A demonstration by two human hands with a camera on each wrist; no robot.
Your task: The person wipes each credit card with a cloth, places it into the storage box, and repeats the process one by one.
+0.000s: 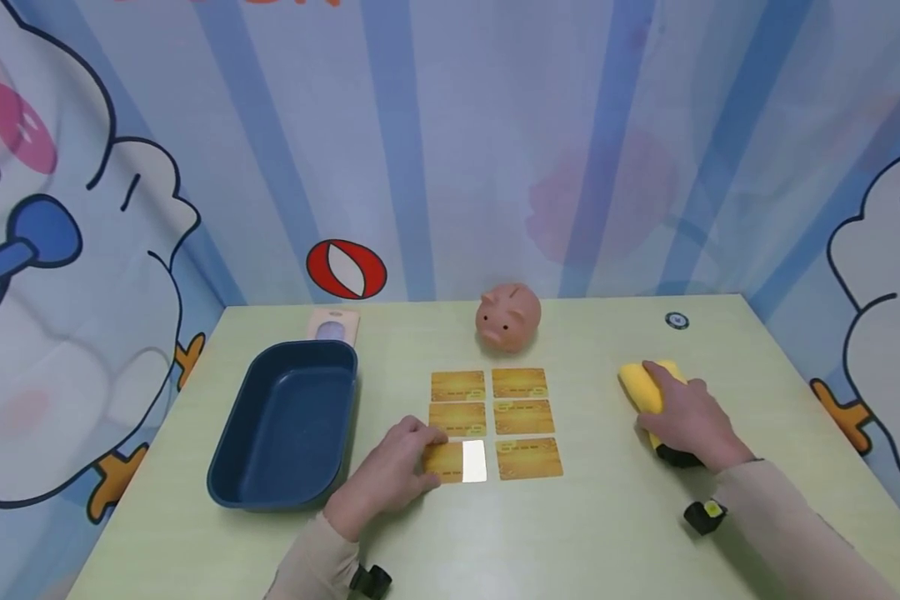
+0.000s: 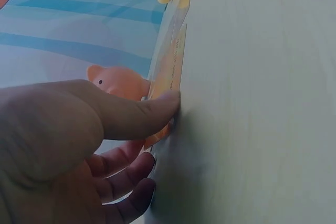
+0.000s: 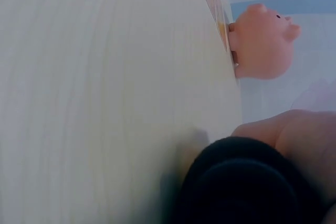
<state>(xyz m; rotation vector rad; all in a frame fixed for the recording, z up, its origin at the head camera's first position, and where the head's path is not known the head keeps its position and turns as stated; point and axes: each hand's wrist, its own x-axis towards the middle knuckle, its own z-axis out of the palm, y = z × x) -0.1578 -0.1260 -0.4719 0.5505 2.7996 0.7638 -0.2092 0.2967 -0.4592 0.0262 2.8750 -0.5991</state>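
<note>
Nearest the camera, beige sleeves (image 1: 317, 557) enter from the near side, dark wrist cameras (image 1: 375, 581) attached. The left hand (image 1: 390, 468) pinches the near-left gold card (image 1: 442, 462), one of six in two columns. The right hand (image 1: 696, 423), well apart at right, grips a yellow object (image 1: 637, 386). Risk: the card is thin and held only at its left end; a slipping thumb could drop it or skid it into the neighbouring cards (image 1: 528, 458). A slack right grip could let the yellow object roll. Obscured: glare whitens the held card's right end; whether it is fully off the table (image 1: 607, 533) cannot be told. The right hand covers much of the yellow object. The blue basin (image 1: 266, 505) partly hides a pink packet (image 1: 351, 327).
</note>
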